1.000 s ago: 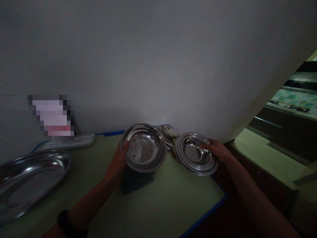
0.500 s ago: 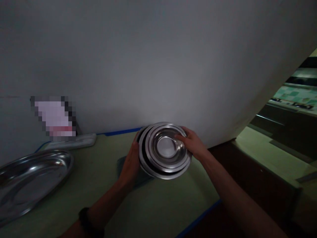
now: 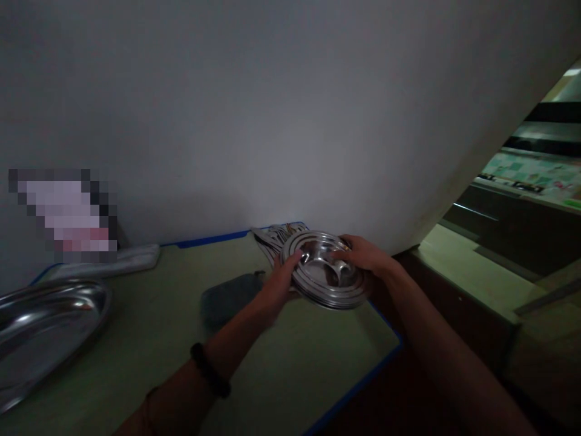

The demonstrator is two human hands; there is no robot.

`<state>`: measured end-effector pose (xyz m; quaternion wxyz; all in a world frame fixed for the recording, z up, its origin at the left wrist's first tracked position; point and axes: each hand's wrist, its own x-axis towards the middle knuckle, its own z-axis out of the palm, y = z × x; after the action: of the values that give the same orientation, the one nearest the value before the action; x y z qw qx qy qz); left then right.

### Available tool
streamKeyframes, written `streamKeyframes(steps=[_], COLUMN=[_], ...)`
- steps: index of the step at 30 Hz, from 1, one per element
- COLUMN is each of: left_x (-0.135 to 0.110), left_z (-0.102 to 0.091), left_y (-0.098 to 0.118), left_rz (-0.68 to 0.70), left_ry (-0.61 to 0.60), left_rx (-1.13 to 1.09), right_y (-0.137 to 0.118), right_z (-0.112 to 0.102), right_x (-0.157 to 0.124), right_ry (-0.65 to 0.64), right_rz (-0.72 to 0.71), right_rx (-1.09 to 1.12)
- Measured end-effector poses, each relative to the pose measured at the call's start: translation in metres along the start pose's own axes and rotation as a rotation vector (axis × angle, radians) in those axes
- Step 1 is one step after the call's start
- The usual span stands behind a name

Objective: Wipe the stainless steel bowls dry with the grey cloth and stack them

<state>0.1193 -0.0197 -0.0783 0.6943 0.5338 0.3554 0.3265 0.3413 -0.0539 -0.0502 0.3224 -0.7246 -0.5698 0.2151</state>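
A stack of shiny steel bowls sits near the far right corner of the green table. My left hand grips the stack's left rim, thumb over the edge. My right hand holds the far right rim, fingers curled into the top bowl. Behind the stack lies a bundle of utensils against the wall.
A dark grey cloth lies just left of the bowls. A large oval steel tray rests at the left edge, with a white flat object by the wall. The table's blue-edged right side drops off to a dark counter.
The two bowl sets, held apart a second ago, were brought together into one stack, which then moved right and down to the table's corner. The grey cloth is uncovered.
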Motion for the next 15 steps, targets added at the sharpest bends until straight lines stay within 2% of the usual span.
streamKeyframes(steps=[3, 6, 10, 15], left_x=[0.013, 0.026, 0.038, 0.041], left_z=[0.017, 0.027, 0.029, 0.016], left_y=[0.007, 0.01, 0.002, -0.002], left_rz=[0.052, 0.09, 0.132, 0.238], left_ry=[-0.045, -0.094, -0.117, -0.087], left_rx=[0.283, 0.5, 0.59, 0.648], right_y=[0.024, 0.046, 0.064, 0.069], right_z=[-0.022, -0.033, -0.028, -0.014], right_x=[-0.003, -0.009, -0.012, -0.005], right_ry=[0.037, 0.073, 0.093, 0.106], right_rz=[0.066, 0.115, 0.171, 0.214], right_rx=[-0.023, -0.046, -0.091, -0.204])
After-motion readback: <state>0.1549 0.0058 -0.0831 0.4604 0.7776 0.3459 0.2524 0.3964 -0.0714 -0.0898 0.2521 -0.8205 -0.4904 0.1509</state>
